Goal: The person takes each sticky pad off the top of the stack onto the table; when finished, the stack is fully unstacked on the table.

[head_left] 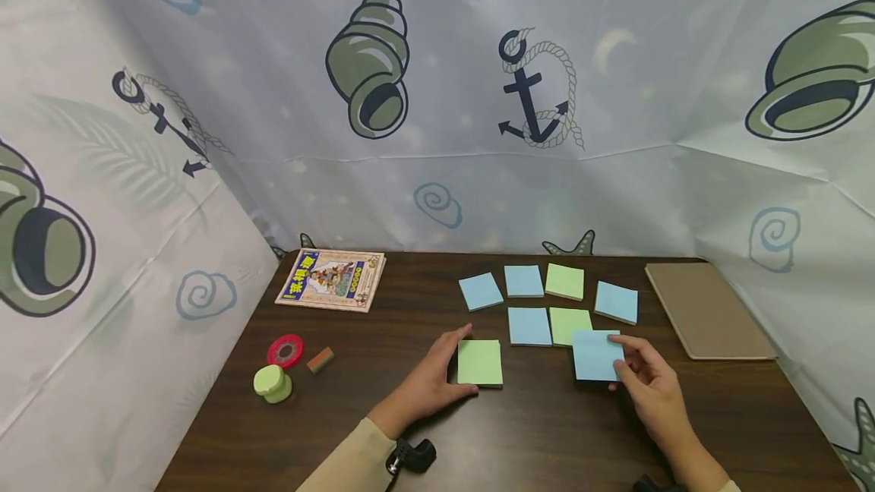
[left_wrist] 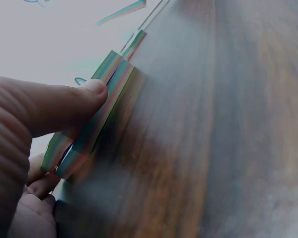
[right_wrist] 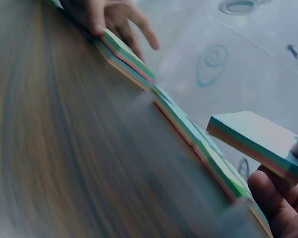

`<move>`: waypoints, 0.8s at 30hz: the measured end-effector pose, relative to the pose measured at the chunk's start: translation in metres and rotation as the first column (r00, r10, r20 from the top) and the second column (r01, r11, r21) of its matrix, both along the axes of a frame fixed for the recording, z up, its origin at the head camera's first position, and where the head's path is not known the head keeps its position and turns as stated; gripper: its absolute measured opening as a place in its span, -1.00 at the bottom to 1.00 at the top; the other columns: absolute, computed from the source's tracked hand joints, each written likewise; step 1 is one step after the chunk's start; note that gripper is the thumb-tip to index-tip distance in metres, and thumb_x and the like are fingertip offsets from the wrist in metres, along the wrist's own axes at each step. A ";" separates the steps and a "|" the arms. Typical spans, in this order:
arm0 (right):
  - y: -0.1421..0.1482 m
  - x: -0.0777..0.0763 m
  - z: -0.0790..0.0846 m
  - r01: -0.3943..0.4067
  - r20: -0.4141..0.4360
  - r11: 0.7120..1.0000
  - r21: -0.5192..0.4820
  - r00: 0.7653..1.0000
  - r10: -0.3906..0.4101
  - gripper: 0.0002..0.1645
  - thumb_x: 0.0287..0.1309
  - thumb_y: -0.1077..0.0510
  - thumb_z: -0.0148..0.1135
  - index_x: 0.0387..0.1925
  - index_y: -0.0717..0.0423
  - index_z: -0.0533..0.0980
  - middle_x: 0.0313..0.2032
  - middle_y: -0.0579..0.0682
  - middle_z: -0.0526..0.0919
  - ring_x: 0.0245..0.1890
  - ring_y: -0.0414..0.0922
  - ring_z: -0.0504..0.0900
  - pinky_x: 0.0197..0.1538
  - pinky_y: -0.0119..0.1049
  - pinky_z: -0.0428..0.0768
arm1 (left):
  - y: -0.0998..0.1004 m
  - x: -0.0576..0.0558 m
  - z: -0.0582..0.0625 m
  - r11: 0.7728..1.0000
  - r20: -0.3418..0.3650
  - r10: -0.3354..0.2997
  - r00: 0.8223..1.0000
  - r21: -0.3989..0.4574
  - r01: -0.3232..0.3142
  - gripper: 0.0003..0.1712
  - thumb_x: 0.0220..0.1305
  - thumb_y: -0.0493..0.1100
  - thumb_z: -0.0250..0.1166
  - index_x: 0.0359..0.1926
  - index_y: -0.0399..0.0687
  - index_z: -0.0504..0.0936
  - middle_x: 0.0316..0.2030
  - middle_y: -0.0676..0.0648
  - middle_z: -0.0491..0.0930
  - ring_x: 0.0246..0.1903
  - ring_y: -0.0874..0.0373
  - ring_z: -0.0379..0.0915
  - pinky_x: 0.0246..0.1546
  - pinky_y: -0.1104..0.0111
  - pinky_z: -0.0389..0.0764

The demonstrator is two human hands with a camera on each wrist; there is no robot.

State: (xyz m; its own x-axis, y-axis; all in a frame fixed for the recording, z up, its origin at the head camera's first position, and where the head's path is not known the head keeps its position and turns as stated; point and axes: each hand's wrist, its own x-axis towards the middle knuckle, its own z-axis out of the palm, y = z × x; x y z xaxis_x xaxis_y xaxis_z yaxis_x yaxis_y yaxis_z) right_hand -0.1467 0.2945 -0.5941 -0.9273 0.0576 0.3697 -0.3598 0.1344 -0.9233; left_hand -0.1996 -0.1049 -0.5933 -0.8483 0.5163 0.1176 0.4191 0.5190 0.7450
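My left hand (head_left: pixel 424 382) holds a green-topped sticky note pad (head_left: pixel 480 363) by its sides, thumb at the near edge and fingers at the far edge. In the left wrist view, two striped pads (left_wrist: pixel 111 99) lie one upon the other under the thumb. My right hand (head_left: pixel 659 397) pinches a blue-topped sticky note pad (head_left: pixel 593 357) at its right edge. The right wrist view shows this blue pad (right_wrist: pixel 256 134) raised and tilted above the table, its side striped in several colours. Behind it sits a green pad (head_left: pixel 569 323), its near right corner covered in the head view.
Several blue and green pads, among them a blue pad (head_left: pixel 529 326), lie beyond the hands. A brown board (head_left: pixel 707 310) is at the right, a booklet (head_left: pixel 331 279) at the back left. A red ring (head_left: pixel 285 351), a light green round object (head_left: pixel 272 383) and a small striped block (head_left: pixel 320 360) lie left.
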 end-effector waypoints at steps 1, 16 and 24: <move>0.004 0.001 0.000 0.030 0.005 1.000 0.004 1.000 -0.030 -0.54 0.47 0.53 0.16 0.34 0.45 0.48 -0.06 -0.01 0.65 -0.25 -0.21 0.66 -0.36 -0.30 0.74 | 0.001 0.000 0.000 1.000 0.009 0.000 1.000 0.000 0.000 0.21 0.29 -0.05 0.64 0.76 0.11 0.08 0.58 -0.08 0.34 0.56 -0.03 0.30 0.47 -0.16 0.49; 0.034 -0.007 0.004 0.434 0.134 0.900 0.034 0.890 -0.435 -0.64 0.48 0.45 0.09 0.13 0.40 0.70 -0.01 -0.10 0.57 -0.16 -0.20 0.62 -0.35 -0.45 0.72 | 0.003 0.001 0.001 1.000 -0.006 -0.008 1.000 -0.016 0.008 0.21 0.27 -0.03 0.66 0.75 0.09 0.11 0.53 -0.04 0.41 0.42 0.07 0.41 0.42 -0.06 0.51; 0.049 -0.010 0.009 0.604 0.148 0.752 0.264 0.745 -0.650 -0.61 0.41 0.29 0.15 0.01 0.03 0.84 -0.14 -0.30 0.65 -0.14 -0.25 0.43 -0.17 -0.46 0.30 | 0.002 0.000 0.001 1.000 -0.026 -0.006 1.000 -0.012 0.006 0.20 0.26 -0.02 0.66 0.74 0.09 0.12 0.53 -0.01 0.41 0.42 0.09 0.41 0.42 -0.06 0.51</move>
State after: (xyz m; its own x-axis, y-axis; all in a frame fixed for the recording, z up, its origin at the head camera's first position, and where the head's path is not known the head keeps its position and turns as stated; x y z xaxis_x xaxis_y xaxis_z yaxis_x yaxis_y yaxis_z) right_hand -0.1565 0.3433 -0.5850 -0.7611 0.6063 0.2302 0.0741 0.4340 -0.8978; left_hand -0.1999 -0.1025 -0.5927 -0.8420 0.5227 0.1332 0.4412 0.5252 0.7277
